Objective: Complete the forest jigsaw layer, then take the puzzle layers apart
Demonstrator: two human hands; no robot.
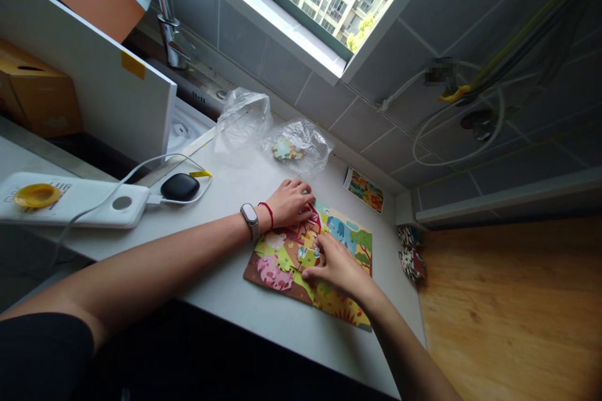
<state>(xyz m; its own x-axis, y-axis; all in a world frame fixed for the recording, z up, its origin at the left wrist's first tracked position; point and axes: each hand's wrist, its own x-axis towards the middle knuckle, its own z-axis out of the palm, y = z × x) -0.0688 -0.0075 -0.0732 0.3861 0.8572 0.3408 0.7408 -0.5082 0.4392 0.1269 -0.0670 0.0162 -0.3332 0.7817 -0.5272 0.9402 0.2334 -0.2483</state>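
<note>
A colourful jigsaw puzzle (275,272) with animal and plant pictures lies on the white counter in front of me. My left hand (288,203) rests over its upper edge by a red house picture, fingers slightly bent and apart; what lies under the palm is hidden. Over the middle of the puzzle, my right hand (338,266) pinches a green and yellow puzzle piece (308,257) between thumb and fingers. That piece appears tilted against the pieces around it.
Behind the puzzle, a clear plastic bag (303,144) holds loose pieces, beside another crumpled bag (244,116). A small picture card (364,189) lies near the wall. To the left are a white power strip (94,200), a black case (180,187) and a cable. The counter ends above a wooden floor (508,294).
</note>
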